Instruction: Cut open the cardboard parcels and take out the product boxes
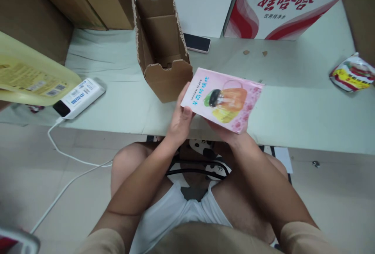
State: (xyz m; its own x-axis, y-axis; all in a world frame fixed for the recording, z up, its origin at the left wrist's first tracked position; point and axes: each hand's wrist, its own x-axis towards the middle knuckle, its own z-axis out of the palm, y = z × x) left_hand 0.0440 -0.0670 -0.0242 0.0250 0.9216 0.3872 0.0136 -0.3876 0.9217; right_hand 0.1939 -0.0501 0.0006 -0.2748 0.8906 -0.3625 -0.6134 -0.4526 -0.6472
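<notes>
Both hands hold a pink printed box [227, 99] with a picture of an orange-filled glass jug on its face. My left hand [182, 121] grips its left end, the thumb pressed at the lower left corner. Underneath the box, near its front edge, is my right hand [224, 129]; most of its fingers are hidden. The pink box is tilted above the front of the table. Just behind and left of it stands an open brown cardboard box [168, 82], and I see nothing inside the part that shows.
A phone [197, 43] lies beside the cardboard box. To the left are a white power bank [80, 97] with a cable and a large yellow bottle [32, 74]. A white-and-red carton [281, 15] stands behind; a snack packet [353, 73] lies far right on the table [293, 101].
</notes>
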